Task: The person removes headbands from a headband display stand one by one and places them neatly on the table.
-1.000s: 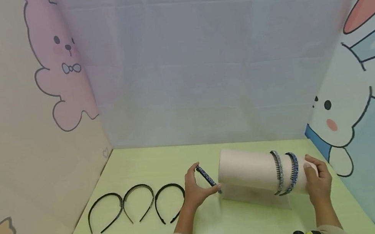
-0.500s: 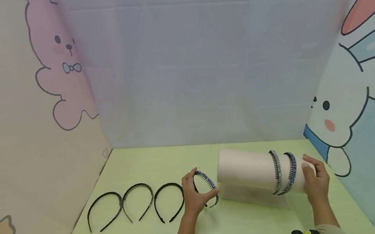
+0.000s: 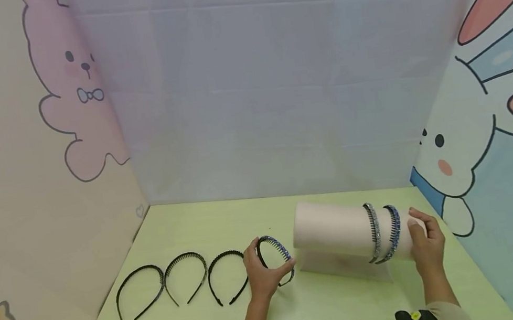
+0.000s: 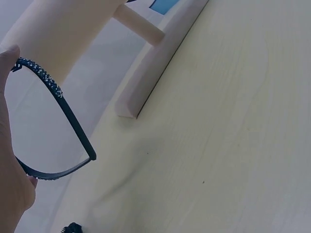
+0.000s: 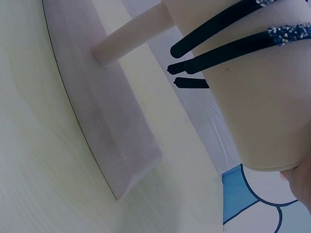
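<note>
Plainly, left hand [image 3: 264,276] pinches blue headband [image 3: 280,247] (tips downward), right hand [image 3: 427,242] grips crosswise cylinder [image 3: 330,225].

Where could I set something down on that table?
Two patches look bare: the table in front of the stand's base, between the forearms, and the strip behind the three loose headbands, up to the rear wall. It's crowded around the loose headbands, with the left hand and its headband beside them, and by the roll, which the right hand grips.

Held headband [image 3: 281,246] partly behind left grip [image 3: 263,277], right grip [image 5: 302,182] cropped in right-wrist view
</note>
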The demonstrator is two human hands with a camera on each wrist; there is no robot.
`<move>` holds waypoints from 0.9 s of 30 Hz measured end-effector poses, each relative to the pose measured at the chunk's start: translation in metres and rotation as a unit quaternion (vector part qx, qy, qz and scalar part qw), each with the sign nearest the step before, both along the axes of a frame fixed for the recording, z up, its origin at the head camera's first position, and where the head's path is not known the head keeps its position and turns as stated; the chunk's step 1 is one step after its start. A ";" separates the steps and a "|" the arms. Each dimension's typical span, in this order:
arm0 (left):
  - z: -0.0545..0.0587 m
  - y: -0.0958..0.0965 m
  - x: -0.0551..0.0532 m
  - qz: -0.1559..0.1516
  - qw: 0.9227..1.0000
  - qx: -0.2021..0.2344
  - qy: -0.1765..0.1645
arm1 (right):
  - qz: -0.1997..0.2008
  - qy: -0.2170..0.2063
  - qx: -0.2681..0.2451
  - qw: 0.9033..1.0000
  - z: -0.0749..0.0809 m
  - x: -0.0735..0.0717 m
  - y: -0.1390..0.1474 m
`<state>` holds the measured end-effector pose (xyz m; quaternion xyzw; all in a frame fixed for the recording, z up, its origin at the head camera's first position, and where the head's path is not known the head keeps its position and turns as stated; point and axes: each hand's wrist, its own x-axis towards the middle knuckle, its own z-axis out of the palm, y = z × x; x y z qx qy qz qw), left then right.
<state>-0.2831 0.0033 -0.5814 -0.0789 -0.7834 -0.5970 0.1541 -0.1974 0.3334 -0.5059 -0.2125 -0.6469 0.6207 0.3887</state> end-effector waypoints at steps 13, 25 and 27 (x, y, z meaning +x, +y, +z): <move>0.000 0.005 0.010 0.045 0.994 -0.084 -0.046 | -0.009 -0.003 0.006 1.000 0.002 0.000 -0.002; 0.000 0.016 0.015 0.149 0.969 -0.175 -0.093 | -0.011 -0.008 0.013 1.000 0.003 0.001 -0.002; -0.003 0.017 0.016 0.156 0.967 -0.176 -0.096 | -0.011 -0.012 0.011 1.000 0.002 0.002 -0.002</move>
